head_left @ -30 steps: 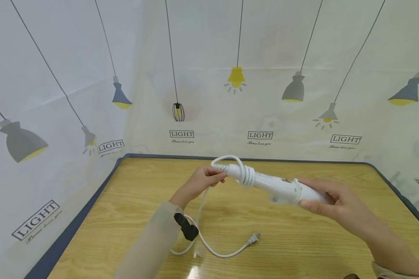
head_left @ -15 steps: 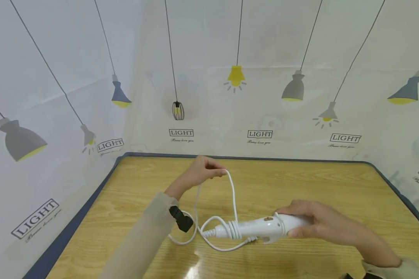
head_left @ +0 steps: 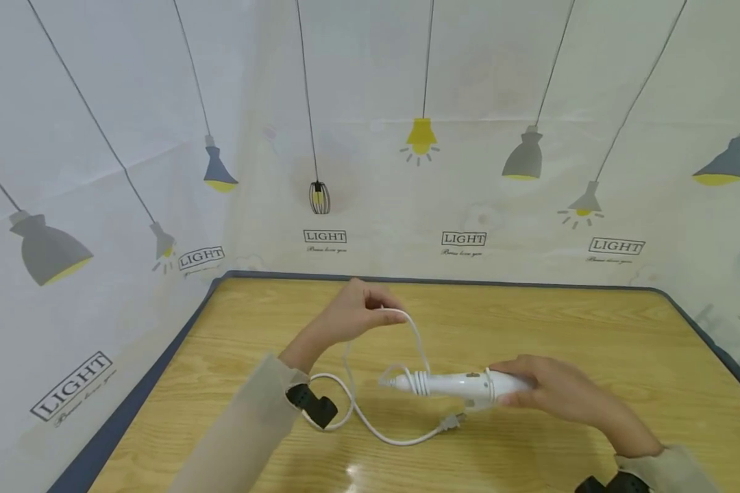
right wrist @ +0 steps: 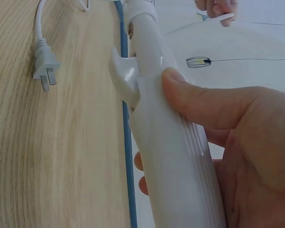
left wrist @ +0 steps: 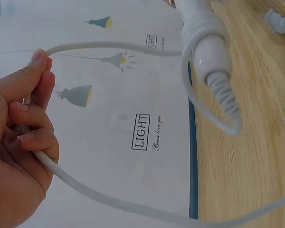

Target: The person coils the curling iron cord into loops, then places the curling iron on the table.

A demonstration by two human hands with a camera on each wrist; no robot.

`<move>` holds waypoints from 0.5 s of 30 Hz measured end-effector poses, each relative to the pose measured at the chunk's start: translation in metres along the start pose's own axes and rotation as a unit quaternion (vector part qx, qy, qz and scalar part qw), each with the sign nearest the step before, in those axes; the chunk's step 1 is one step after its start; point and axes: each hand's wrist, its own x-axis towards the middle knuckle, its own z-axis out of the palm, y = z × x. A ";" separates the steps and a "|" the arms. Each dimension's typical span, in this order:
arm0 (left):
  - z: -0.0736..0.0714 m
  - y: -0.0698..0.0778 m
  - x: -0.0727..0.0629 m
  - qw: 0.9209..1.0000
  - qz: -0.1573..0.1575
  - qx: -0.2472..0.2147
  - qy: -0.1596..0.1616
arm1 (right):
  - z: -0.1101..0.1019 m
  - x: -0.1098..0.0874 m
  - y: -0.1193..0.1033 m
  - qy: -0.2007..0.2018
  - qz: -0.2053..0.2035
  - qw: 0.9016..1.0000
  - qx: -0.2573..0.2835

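Note:
My right hand (head_left: 561,387) grips a white curling iron (head_left: 453,385) by its thick end, holding it roughly level over the table. In the right wrist view my thumb lies along the ribbed barrel (right wrist: 175,166), below a curved lever (right wrist: 125,76). Several turns of white cord (left wrist: 206,29) are wound round the iron's narrow end, close to the ridged cord sleeve (left wrist: 223,95). Up and to the left, my left hand (head_left: 364,311) pinches the cord between thumb and forefinger, the other fingers curled over it. A slack arc of cord runs from there to the windings.
The cord's two-pin plug (head_left: 451,422) lies on the wooden table (head_left: 271,438), below the iron in the head view. A loose loop of cord lies left of it, near my left wrist. A lamp-printed cloth (head_left: 395,178) rises behind the table.
My left hand has moved off the sleeve end and up, drawing a length of cord out from the windings. The iron has come down and nearer level in my right hand.

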 end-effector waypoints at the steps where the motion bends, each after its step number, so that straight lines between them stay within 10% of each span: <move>1: 0.002 0.003 -0.001 1.000 0.005 0.005 -0.002 | 0.001 0.001 0.002 0.006 0.000 1.000 -0.001; 15: 0.027 0.021 -0.021 0.999 0.027 -0.019 0.018 | 0.004 0.016 0.016 0.128 0.046 0.989 -0.052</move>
